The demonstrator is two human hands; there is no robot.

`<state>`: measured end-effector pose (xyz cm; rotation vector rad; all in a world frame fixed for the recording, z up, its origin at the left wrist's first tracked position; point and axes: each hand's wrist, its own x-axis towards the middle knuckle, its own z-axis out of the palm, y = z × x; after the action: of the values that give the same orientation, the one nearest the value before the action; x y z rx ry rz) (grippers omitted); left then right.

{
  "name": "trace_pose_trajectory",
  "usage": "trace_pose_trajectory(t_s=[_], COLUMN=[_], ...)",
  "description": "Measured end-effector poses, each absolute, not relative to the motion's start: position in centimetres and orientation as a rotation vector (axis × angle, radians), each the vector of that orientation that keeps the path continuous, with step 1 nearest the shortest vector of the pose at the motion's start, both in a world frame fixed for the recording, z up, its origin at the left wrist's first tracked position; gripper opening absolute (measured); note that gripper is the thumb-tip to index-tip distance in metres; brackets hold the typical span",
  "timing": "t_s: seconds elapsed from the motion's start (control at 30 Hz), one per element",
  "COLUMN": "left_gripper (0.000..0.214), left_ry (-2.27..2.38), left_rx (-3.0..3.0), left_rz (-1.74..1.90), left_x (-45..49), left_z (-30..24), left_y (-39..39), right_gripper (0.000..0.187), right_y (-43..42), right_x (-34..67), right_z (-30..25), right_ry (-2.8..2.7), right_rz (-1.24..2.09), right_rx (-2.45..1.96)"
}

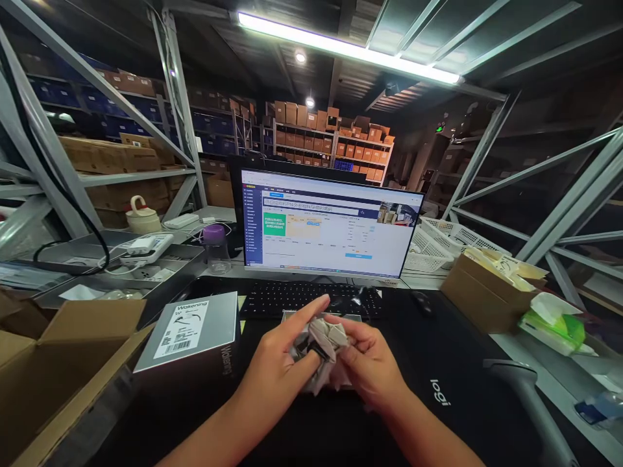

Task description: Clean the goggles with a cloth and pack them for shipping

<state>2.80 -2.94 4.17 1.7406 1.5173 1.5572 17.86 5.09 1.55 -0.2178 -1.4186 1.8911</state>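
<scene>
In front of the keyboard, crumpled greyish wrapping paper [329,338] is bunched between both hands. My left hand [285,353] grips it from the left, with its thumb pressed into the folds and its index finger stretched along the top. On the other side my right hand [372,360] pinches the paper between thumb and fingers. A small dark part shows at my left thumb; I cannot make out what it is. Beneath the hands lies a pale flat item, mostly hidden. The grey Wokening box [209,324] stands left of my left hand.
An opened cardboard carton [92,324] fills the lower left. Ahead are a black keyboard [272,297] and a monitor [331,227]. To the right are a mouse [421,301], a filled carton [479,292], a tissue pack [552,327] and a grey handheld scanner [528,392] on the desk.
</scene>
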Motion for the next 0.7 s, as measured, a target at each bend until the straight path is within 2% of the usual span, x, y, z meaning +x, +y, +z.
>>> trace_pose_trajectory(t_s=[0.13, 0.37, 0.57, 0.7], left_gripper=[0.069, 0.073, 0.063, 0.07], left_ry=[1.454, 1.415, 1.443, 1.478], left_rx=[1.807, 1.844, 1.95, 1.916], left_rz=[1.462, 1.445, 1.525, 1.581], left_x=[3.1, 3.3, 4.3, 4.4], left_z=[4.3, 3.9, 3.6, 3.6], left_y=[-3.0, -3.1, -3.4, -3.5], right_gripper=[0.031, 0.035, 0.045, 0.04], right_y=[5.7, 5.0, 4.8, 4.1], right_x=[17.8, 17.7, 18.7, 18.4], right_z=[1.6, 2.5, 3.5, 3.2], right_ry=[-1.187, -1.037, -0.916, -1.024], right_rz=[1.862, 1.893, 1.986, 1.93], right_rx=[-0.365, -0.441, -0.333, -0.38])
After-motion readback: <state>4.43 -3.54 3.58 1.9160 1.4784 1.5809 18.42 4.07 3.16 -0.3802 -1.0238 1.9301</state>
